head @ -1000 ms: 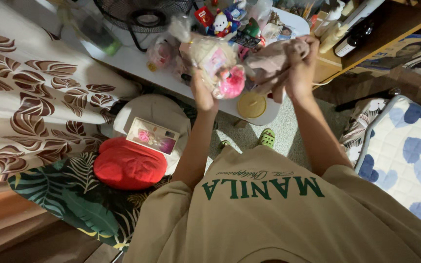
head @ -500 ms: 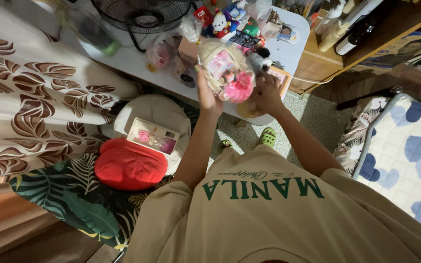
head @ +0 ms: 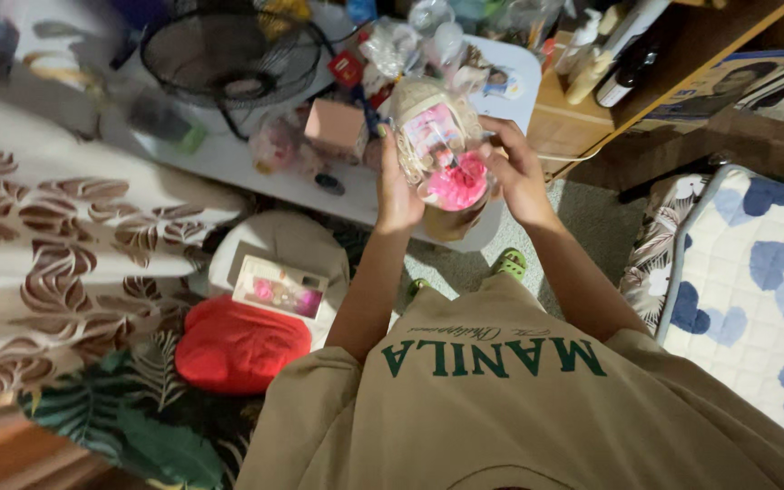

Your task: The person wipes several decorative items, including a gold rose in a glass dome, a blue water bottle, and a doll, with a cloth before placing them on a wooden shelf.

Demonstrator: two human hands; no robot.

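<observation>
I hold a clear-wrapped gift bundle (head: 439,145) with a pale basket top and something bright pink inside, raised over the edge of a white table (head: 229,159). My left hand (head: 395,186) grips its left side. On the right side of the bundle my right hand (head: 517,168) is wrapped around it. Both hands are closed on the wrapping.
The table is crowded with a black fan (head: 229,59), a pink box (head: 336,127), small toys and wrapped items. Below lie a red cushion (head: 240,343), a flat gift box (head: 279,287) on a round beige stool, a leaf-print fabric, and a heart-patterned blanket (head: 755,281) at right. Bottles (head: 592,63) stand on a wooden shelf.
My right hand put down the pinkish soft item it held a second ago and came onto the right side of the bundle. The view shifted and the bundle sits slightly lower.
</observation>
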